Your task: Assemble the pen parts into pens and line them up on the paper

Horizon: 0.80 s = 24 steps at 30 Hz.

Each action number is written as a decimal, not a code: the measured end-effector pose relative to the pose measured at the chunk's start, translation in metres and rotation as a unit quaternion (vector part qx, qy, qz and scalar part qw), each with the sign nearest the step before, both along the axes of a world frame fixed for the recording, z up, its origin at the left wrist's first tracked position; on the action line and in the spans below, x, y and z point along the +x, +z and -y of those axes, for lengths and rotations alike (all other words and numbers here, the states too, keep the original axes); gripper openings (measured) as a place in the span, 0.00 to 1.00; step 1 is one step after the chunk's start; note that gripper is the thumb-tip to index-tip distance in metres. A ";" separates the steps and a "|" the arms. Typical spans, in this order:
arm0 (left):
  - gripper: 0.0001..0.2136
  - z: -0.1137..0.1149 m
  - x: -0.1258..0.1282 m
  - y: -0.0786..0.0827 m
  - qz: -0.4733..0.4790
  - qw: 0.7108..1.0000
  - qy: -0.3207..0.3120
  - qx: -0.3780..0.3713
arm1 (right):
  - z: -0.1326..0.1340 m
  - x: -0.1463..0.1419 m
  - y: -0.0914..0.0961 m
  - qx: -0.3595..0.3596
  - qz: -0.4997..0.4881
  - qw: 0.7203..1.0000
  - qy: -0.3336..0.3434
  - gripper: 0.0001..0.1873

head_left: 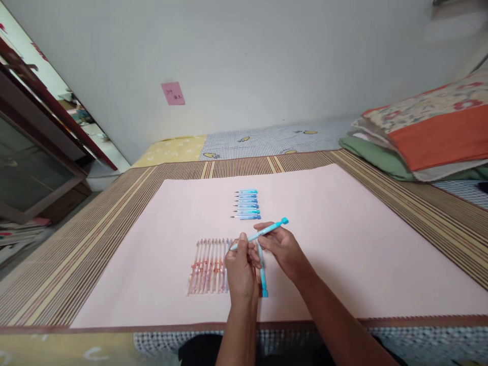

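Both my hands hold one light-blue pen (pixel 270 228), tilted with its square-ended top up to the right. My left hand (pixel 242 264) is closed round its lower, pale end. Around the upper barrel, the fingers of my right hand (pixel 284 248) pinch it. Below them another blue pen (pixel 263 277) lies on the pink sheet, partly covered by my left hand. To the left is a row of clear pens with pink and orange marks (pixel 208 267), its right end hidden by my left hand. Farther back, several short blue pen pieces with dark tips (pixel 247 205) lie stacked in a column.
The pale pink sheet (pixel 343 264) lies on a striped mat (pixel 141 203). Folded bedding (pixel 438 137) is piled at the back right. A pink note (pixel 173 93) is stuck on the wall (pixel 267 61). At the left stands a glass-paned cabinet (pixel 30 168).
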<state>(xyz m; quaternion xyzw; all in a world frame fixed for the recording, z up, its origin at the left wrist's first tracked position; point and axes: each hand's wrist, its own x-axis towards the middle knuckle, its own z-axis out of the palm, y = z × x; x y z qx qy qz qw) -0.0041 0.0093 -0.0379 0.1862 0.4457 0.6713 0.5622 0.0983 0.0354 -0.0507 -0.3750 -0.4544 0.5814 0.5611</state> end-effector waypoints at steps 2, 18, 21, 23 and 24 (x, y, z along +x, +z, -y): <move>0.22 0.000 0.001 0.000 0.004 1.000 0.002 -0.003 | -0.001 0.003 -0.001 -0.015 -0.017 1.000 0.018 0.21; 0.23 0.001 0.000 0.004 -0.014 0.999 -0.041 0.023 | -0.015 0.038 0.005 -0.127 -0.220 0.957 0.139 0.28; 0.21 0.002 -0.002 0.004 -0.070 0.996 -0.034 0.031 | -0.012 0.035 0.007 -0.124 -0.208 0.957 0.158 0.28; 0.20 0.003 -0.002 0.004 -0.101 0.994 -0.021 0.039 | -0.010 0.030 0.008 -0.112 -0.200 0.962 0.149 0.27; 0.20 0.003 -0.002 0.005 -0.107 0.993 -0.016 0.042 | -0.009 0.027 0.008 -0.106 -0.199 0.964 0.141 0.27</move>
